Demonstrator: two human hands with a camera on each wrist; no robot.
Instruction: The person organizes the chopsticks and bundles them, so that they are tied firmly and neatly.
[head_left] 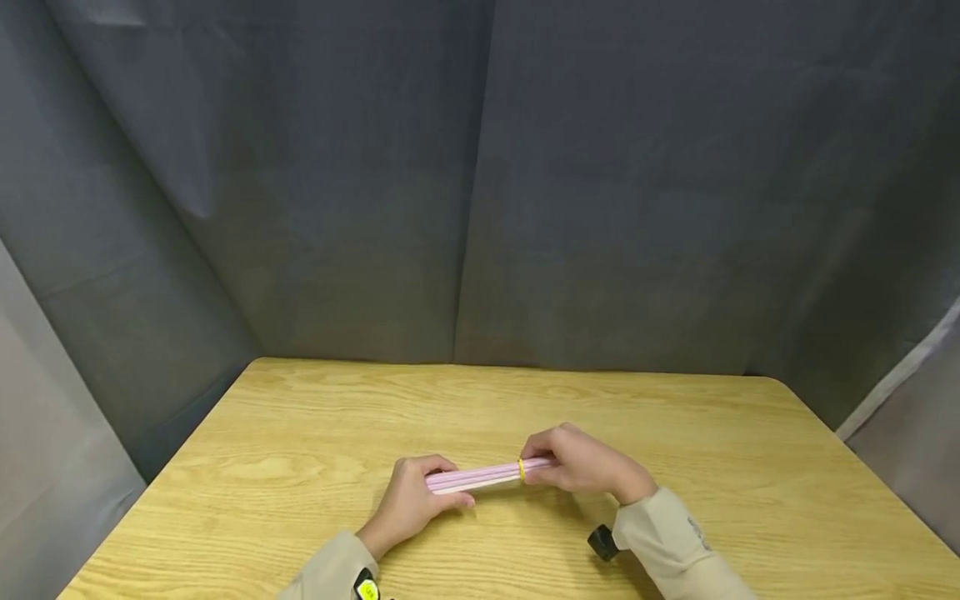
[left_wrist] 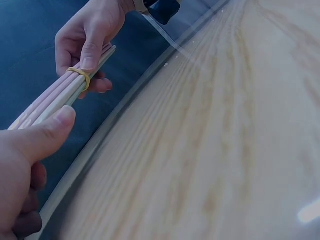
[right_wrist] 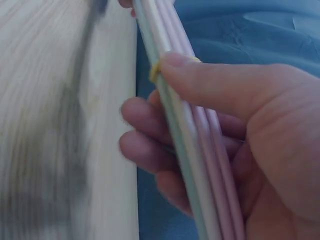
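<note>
1. The bundle of thin pink and white sticks (head_left: 483,476) is held just above the light wooden table (head_left: 300,450), slightly toward 6 o'clock of its middle, lying roughly from 9 to 3 o'clock. The left hand (head_left: 411,504) grips its 9 o'clock end, thumb on top and fingers curled under. The right hand (head_left: 581,460) grips the 3 o'clock end, fingers wrapped round it and thumb pressing at the yellow rubber band (head_left: 521,469).

2. Only that one band shows on the bundle, and it sits close to the right hand. If the thumb pushes it further toward 3 o'clock, I judge it could roll off the end and snap away.

3. The 9 o'clock end has no band in view. If the left hand's grip loosens, those sticks may fan apart and drop onto the table.

4. The sticks look slender. Pressing both ends in opposite directions could bend or kink them.

5. A small black object (head_left: 602,542) sits at the right sleeve (head_left: 675,550), toward 5 o'clock; whether it lies on the table or is fixed to the wrist, I cannot tell, but it could catch the table edge or the bundle.
</note>
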